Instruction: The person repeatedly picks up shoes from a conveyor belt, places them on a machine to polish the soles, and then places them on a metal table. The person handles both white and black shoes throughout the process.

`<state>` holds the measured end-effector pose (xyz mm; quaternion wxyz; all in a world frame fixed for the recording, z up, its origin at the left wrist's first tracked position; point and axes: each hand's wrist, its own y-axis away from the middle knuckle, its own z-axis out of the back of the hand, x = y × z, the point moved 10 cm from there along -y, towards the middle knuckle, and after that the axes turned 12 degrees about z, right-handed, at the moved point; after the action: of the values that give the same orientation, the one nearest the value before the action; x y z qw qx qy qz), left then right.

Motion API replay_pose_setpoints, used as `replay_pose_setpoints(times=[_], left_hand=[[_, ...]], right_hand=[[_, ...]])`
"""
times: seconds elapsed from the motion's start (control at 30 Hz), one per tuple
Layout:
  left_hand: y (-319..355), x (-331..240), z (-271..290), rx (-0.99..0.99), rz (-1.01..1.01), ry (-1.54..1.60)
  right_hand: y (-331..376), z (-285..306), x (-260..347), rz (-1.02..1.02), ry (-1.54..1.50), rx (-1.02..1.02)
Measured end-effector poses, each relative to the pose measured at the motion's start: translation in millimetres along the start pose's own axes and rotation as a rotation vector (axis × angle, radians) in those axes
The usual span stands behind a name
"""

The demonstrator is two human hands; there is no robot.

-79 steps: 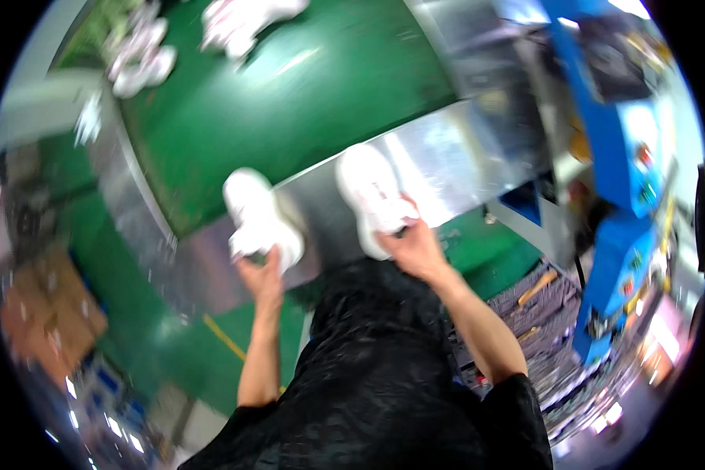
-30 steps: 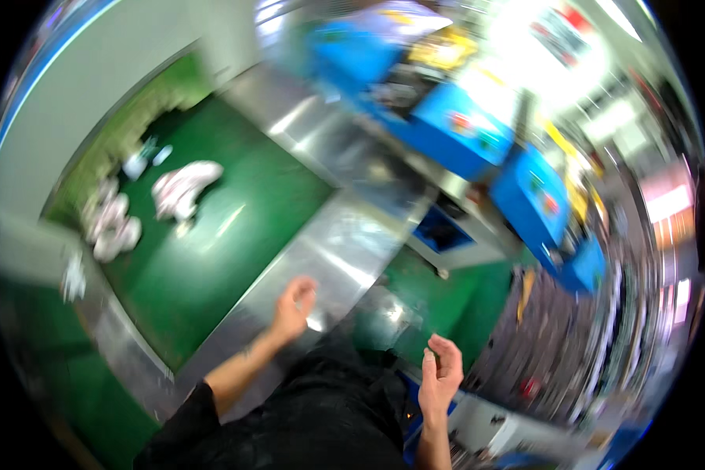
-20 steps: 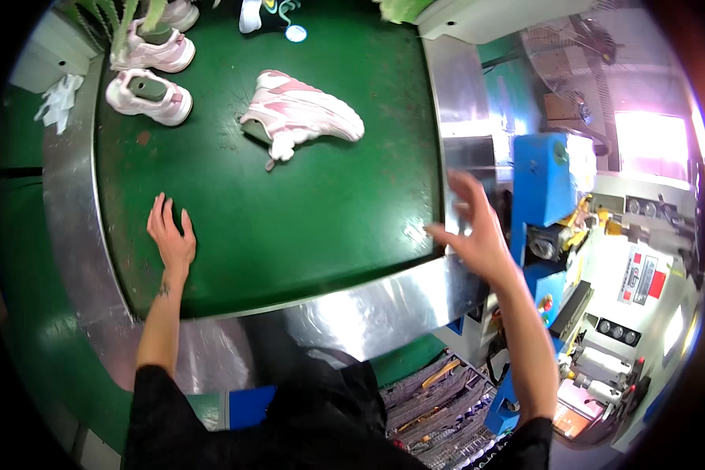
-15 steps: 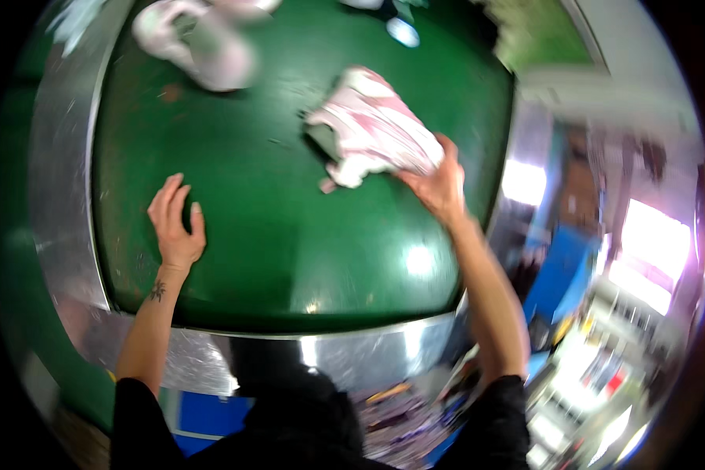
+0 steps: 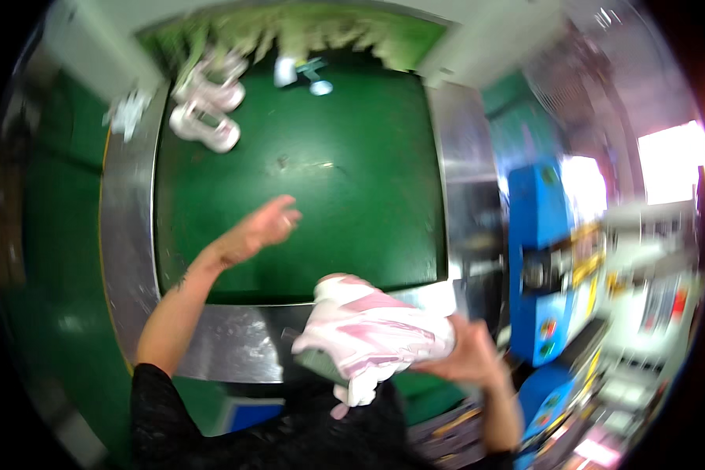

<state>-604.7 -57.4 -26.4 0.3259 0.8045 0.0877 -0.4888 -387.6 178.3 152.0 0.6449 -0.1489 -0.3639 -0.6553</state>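
Observation:
A white and pink shoe upper (image 5: 384, 325) hangs in the air over the near metal edge of the green surface, close to my body. My right hand (image 5: 471, 352) grips one end of it, with fingers partly hidden behind it. A loose flap dangles on its lower left side. Over the green surface, my left hand (image 5: 268, 225) holds nothing; its fingers stretch to the right, slightly smeared by motion, apart from the upper.
A green belt-like surface (image 5: 368, 188) has a metal frame (image 5: 129, 258) around it. Pink shoes (image 5: 205, 125) lie at its far left, near a green fringed curtain (image 5: 321, 31). Small white and teal items (image 5: 318, 83) lie at the back. A blue machine (image 5: 536, 204) stands right.
My right hand has lifted the shoe upper off the green surface and brought it toward my body. My left hand has moved right. The view has shifted, showing more of the far end.

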Motion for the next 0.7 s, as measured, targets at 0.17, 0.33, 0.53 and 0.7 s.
replay_pose_setpoints(times=[0.17,0.33,0.53,0.7], left_hand=[[116,-71,-301,0.871,0.171,-0.127],[130,8,-290,0.215,-0.162,0.606],[69,16,-442,0.116,-0.144,0.392],[16,28,-565,0.217,-0.075,0.26]], right_hand=[[29,105,153,0.683,0.207,-0.087],[175,77,-17,0.484,-0.793,-0.744],[285,13,-57,0.018,-0.996,-0.599],[364,75,-150,0.254,-0.867,-0.957]])
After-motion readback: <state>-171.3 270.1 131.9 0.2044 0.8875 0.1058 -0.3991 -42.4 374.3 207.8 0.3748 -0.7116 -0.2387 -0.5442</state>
